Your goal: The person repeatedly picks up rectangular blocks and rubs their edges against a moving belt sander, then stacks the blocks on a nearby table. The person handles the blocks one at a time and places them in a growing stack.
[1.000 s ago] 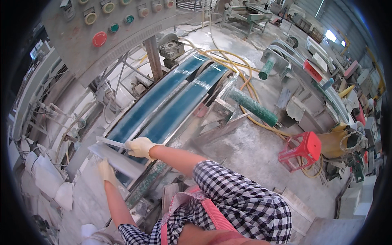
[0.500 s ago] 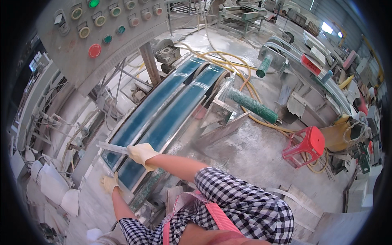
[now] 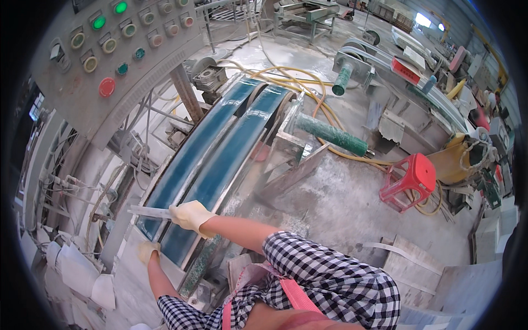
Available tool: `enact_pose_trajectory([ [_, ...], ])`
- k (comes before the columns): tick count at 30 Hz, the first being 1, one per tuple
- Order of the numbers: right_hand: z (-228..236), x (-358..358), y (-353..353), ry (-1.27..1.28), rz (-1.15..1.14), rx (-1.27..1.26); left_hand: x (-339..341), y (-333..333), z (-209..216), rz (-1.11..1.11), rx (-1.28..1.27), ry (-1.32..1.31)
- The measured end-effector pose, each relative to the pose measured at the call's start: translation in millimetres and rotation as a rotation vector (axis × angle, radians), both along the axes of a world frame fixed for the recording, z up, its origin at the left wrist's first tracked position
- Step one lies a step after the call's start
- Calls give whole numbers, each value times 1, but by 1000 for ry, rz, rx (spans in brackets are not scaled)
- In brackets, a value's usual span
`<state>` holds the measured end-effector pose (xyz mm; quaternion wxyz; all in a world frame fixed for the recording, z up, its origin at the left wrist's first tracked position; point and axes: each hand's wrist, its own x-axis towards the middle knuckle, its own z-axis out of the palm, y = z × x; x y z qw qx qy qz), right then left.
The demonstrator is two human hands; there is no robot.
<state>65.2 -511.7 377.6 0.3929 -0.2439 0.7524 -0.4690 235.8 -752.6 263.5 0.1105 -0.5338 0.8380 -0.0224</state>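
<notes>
My right hand [image 3: 192, 216], in a pale cream glove, is closed on one end of a flat whitish strip [image 3: 149, 212]. The strip points left and crosses above the near part of two blue conveyor belts [image 3: 224, 179]. Below it, my left hand [image 3: 148, 252], gloved alike, is at the near end of the belts, over a pale grey slab-like surface [image 3: 135, 280]. Its fingers are bunched from this angle, so I cannot make out whether they grip anything.
A control panel [image 3: 132, 71] with round buttons hangs at the upper left. Green rollers [image 3: 331, 135] stick out right of the belts. Yellow hoses [image 3: 324, 110] cross the floor. A red plastic stool [image 3: 410, 179] stands at the right. White sheet pieces [image 3: 80, 269] lie at the lower left.
The view has shifted, bringing more of the control panel into sight. My left hand has moved closer to the belts' near end. My right hand still holds the strip.
</notes>
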Motion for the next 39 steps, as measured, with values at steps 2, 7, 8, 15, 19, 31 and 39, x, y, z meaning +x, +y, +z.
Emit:
enact_pose_trajectory([
  [2, 0, -3, 0, 70, 34, 21, 5, -17, -12, 4, 52, 48],
  [7, 3, -9, -1, 232, 140, 96, 66, -78, -18, -165, 60, 566],
  [8, 3, -10, -2, 178, 144, 94, 81, -86, -13, -190, 212, 772],
  [15, -21, -22, -7, 630, 327, -14, -1, -4, -4, 234, 842, 1525],
  [19, -41, -29, -12, 708, 315, -86, -52, 47, 23, 229, 935, 1526],
  [31, -34, -21, -10, 530, 196, -23, 90, -12, 8, 366, 10, 157],
  [39, -26, -25, -7, 590, 231, 22, 78, -39, -17, 573, 16, 135],
])
